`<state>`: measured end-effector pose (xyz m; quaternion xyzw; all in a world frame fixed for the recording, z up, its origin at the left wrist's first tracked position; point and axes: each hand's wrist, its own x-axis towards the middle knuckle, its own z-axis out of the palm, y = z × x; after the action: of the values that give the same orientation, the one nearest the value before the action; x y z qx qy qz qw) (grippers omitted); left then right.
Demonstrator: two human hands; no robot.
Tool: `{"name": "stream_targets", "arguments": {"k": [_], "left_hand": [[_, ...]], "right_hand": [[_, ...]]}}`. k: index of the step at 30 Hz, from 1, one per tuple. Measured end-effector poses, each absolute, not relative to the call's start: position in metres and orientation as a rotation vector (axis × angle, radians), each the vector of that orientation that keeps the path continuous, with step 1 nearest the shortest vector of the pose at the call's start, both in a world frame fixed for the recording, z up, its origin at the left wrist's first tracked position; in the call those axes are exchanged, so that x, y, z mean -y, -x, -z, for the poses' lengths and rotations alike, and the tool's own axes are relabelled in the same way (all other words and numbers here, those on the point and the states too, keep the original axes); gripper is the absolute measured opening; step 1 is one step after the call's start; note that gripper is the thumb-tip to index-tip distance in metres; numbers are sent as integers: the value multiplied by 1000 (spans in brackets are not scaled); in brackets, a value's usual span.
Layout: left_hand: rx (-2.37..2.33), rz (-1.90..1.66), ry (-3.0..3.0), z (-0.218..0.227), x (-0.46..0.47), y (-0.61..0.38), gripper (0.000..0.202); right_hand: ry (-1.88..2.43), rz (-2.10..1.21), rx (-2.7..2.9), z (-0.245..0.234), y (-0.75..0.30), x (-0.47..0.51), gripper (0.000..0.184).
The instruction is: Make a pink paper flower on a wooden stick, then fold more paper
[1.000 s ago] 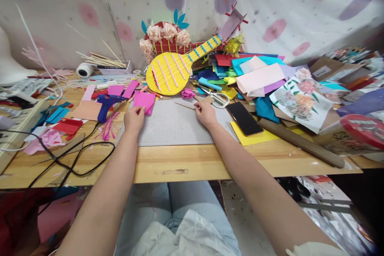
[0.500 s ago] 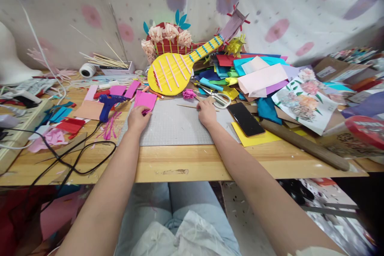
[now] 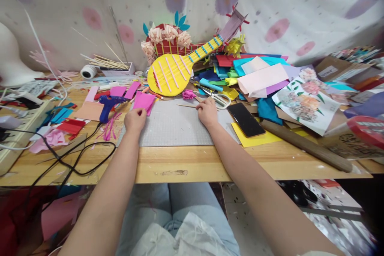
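Note:
My left hand (image 3: pixel 135 119) is closed in a pinch on the lower edge of a bright pink piece of paper (image 3: pixel 144 102), at the left side of a grey cutting mat (image 3: pixel 171 132). On the mat's right side, my right hand (image 3: pixel 207 111) has its fingers curled down on a thin wooden stick (image 3: pixel 185 106); the fingertips are partly hidden. Just beyond that hand lie white-handled scissors (image 3: pixel 220 100). A small crumpled magenta paper flower (image 3: pixel 189 94) sits at the mat's far edge.
A yellow paper lute (image 3: pixel 169 74) leans at the back. Left are a blue glue gun (image 3: pixel 107 108) with a looping black cord and a power strip (image 3: pixel 25 136). Right are a phone (image 3: pixel 246 119), a wooden rod (image 3: pixel 306 146) and piled coloured paper (image 3: pixel 264 78).
My left hand has shifted slightly left, and the pink paper has turned and folded in its pinch. My right hand's fingers have drawn in a little at the stick.

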<state>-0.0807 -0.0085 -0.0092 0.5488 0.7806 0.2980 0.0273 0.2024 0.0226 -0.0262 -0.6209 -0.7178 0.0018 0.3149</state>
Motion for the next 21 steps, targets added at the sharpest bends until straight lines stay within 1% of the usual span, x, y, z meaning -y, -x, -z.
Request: {"name": "stream_targets", "arguments": {"k": [5,12,16,21], "left_hand": [[-2423,-980,-1636,10,8,83,35],[-2382,-1030,-1551,10,8,85,29],[-2276,-1188,-1512,11,8,87,24],[-2102,-1400,-1428,19,2,92,25]], "right_hand": [[1636,4,1896,28,-203,-25,29],[1646,30,1918,30,-203,-26,31],[1666,50,1918,30,-202,-26,32],[1695,90,1920,32,-202,-27,35]]}}
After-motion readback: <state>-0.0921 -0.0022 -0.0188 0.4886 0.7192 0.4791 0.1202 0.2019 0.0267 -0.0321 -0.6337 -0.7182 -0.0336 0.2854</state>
